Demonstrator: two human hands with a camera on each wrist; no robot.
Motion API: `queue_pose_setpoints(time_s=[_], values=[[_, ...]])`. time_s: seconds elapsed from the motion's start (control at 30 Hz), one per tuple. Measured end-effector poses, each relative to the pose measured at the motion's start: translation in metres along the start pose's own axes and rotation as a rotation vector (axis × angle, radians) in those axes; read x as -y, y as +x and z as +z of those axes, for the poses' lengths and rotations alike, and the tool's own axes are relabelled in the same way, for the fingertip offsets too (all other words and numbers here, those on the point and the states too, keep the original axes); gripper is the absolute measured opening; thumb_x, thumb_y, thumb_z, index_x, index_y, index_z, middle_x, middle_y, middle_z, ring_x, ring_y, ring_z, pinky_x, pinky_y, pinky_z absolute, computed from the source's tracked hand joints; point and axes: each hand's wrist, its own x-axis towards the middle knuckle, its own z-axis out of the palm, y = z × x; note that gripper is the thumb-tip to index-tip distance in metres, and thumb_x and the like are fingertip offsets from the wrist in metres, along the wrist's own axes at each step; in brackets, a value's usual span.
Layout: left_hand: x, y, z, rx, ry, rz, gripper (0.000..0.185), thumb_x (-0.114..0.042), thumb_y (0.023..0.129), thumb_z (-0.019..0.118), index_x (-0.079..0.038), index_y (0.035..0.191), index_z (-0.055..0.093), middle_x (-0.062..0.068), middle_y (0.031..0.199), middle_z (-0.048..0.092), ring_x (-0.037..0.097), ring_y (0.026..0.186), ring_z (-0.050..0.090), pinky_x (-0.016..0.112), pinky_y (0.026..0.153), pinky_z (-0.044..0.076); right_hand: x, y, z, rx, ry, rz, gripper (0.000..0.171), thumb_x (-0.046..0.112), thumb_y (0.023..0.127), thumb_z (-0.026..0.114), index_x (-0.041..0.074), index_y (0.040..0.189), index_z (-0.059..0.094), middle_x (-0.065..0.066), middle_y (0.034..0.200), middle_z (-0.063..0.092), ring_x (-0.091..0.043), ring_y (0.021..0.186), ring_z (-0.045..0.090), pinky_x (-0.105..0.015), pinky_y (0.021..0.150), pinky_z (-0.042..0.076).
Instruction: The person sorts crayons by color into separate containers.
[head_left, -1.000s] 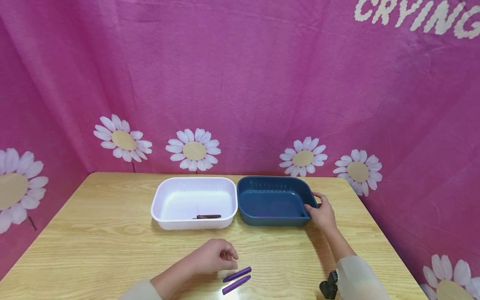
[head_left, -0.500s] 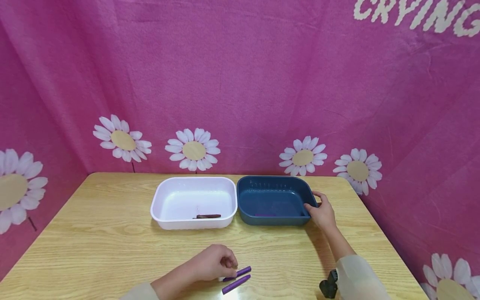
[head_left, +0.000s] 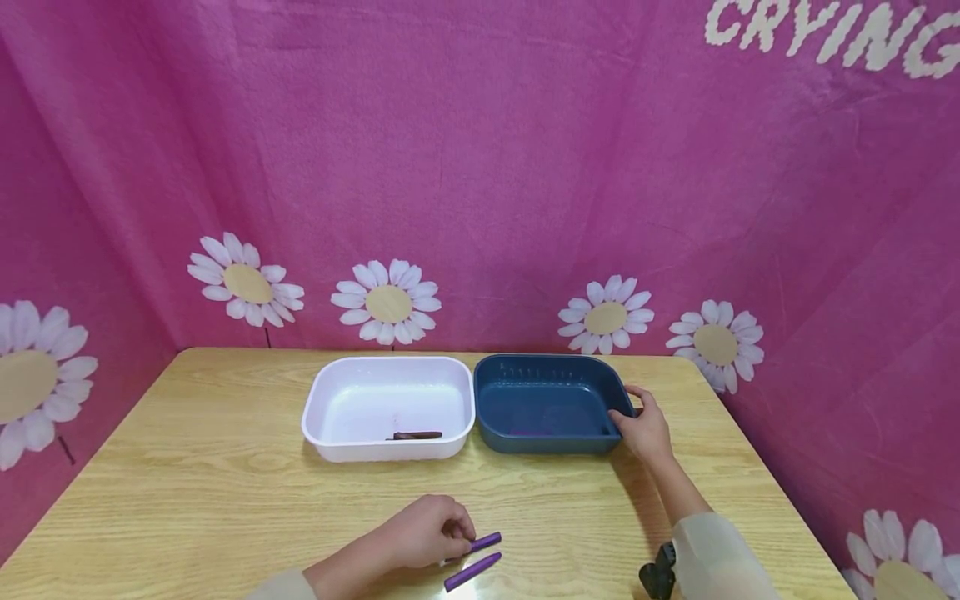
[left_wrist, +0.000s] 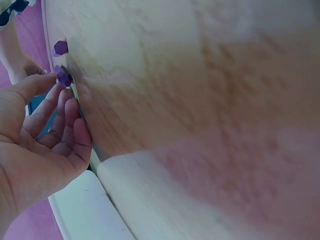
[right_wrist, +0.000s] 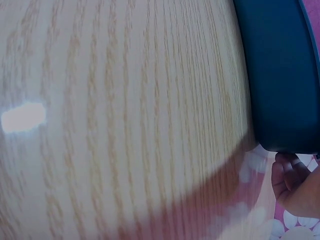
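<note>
Two purple sticks lie near the table's front edge, the farther one (head_left: 486, 542) and the nearer one (head_left: 472, 572). My left hand (head_left: 467, 537) covers the left end of the farther stick (left_wrist: 63, 76). In the left wrist view my thumb and forefinger pinch that end, and the nearer stick (left_wrist: 60, 47) lies just beyond. My right hand (head_left: 626, 414) grips the right front corner of the blue tub (head_left: 547, 367), fingers curled over its rim (right_wrist: 292, 185). A faint purple piece (head_left: 528, 432) shows inside the blue tub. The white tub (head_left: 387, 362) beside it holds a brown stick (head_left: 417, 435).
Both tubs stand side by side at the middle back of the wooden table (head_left: 187, 467). A pink cloth with daisies (head_left: 480, 167) hangs behind and along both sides. A black wrist camera (head_left: 658, 577) sits by my right sleeve.
My left hand has come down and to the right, from beside the farther purple stick onto its left end. My right hand has stayed on the blue tub.
</note>
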Motion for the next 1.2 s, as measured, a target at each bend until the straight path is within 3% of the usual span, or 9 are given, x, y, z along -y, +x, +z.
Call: queue_pose_setpoints(time_s=[0.23, 0.87, 1.2], values=[[-0.001, 0.000, 0.000, -0.003, 0.034, 0.003, 0.007, -0.011, 0.075, 0.073, -0.008, 0.080, 0.069, -0.013, 0.066, 0.054, -0.004, 0.064, 0.044, 0.014, 0.060, 0.039, 0.000, -0.001, -0.001, 0.005, -0.001, 0.005, 0.056, 0.017, 0.088, 0.059, 0.004, 0.138, 0.037, -0.031, 0.120, 0.054, -0.040, 0.108, 0.054, -0.044, 0.086, 0.047], [-0.002, 0.000, -0.001, -0.027, 0.043, 0.038, 0.005, -0.003, 0.075, 0.067, -0.007, 0.079, 0.069, -0.010, 0.068, 0.054, -0.004, 0.065, 0.045, 0.014, 0.060, 0.041, 0.001, -0.003, -0.001, 0.010, 0.002, 0.014, 0.056, 0.017, 0.089, 0.059, 0.004, 0.139, 0.037, -0.031, 0.121, 0.053, -0.040, 0.110, 0.054, -0.046, 0.088, 0.047], [-0.004, 0.009, -0.014, -0.068, 0.057, 0.081, 0.007, -0.006, 0.077, 0.067, -0.006, 0.083, 0.070, -0.009, 0.071, 0.057, -0.003, 0.068, 0.047, 0.015, 0.061, 0.043, 0.000, -0.001, 0.000, 0.020, -0.006, 0.025, 0.056, 0.018, 0.090, 0.059, 0.006, 0.140, 0.036, -0.030, 0.124, 0.051, -0.040, 0.112, 0.052, -0.047, 0.090, 0.046]])
